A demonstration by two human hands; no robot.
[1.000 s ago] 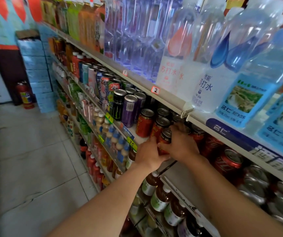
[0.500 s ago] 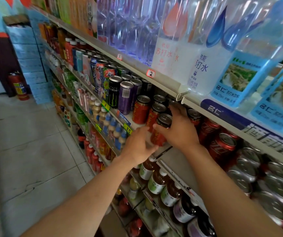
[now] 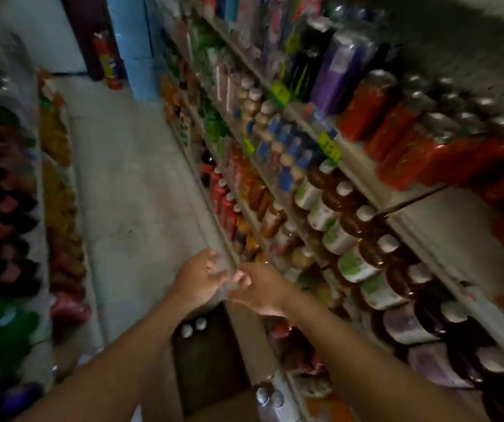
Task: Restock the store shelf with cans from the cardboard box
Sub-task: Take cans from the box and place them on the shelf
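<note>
The store shelf [image 3: 363, 166] ran along the right, its tiers packed with blurred bottles and cans. A row of red cans [image 3: 396, 132] stood on an upper tier, well above the hands. The cardboard box [image 3: 214, 354] sat open on the floor below both forearms; four silver can tops [image 3: 192, 327] showed inside it. Left hand [image 3: 197, 280] and right hand [image 3: 261, 287] hung close together above the box, fingers loosely curled. Motion blur: could not tell whether either held anything.
</note>
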